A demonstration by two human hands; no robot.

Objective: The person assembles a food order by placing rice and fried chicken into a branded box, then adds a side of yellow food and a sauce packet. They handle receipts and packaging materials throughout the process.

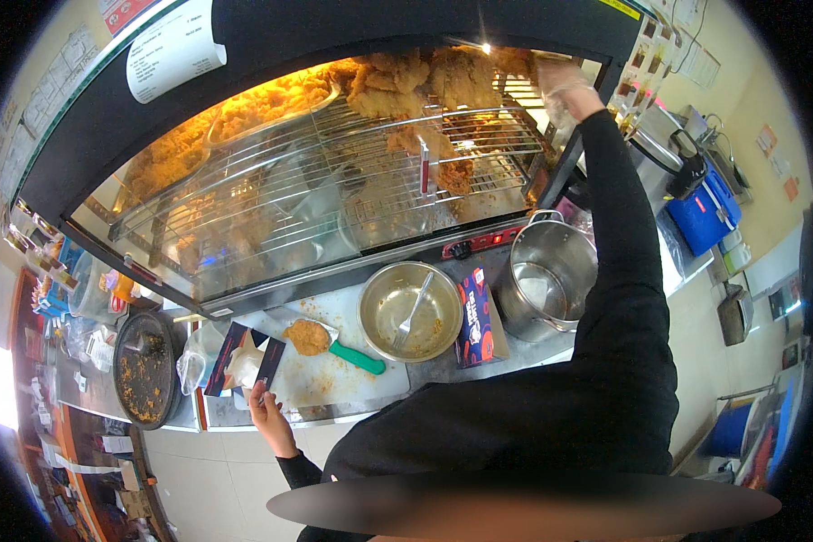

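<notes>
Box (269,364) | seemingly on crumb-strewn counter (361,390) | tiled floor (190,470) | cream wall (768,113)

On the desk (432,371) before me, left to right: a round black tray (166,361), an open dark cardboard carton (270,363) at my left fingers (262,403), a brown breaded cutlet (307,337) by a green-handled metal utensil (359,358), a round silver metal bowl (377,316) with a pale fork (413,312) inside, a dark cardboard box (476,321), a tall silver metal pot (565,250). Behind them, a long black glass-fronted cabinet (280,56) holds golden fried pieces (465,77).
</notes>
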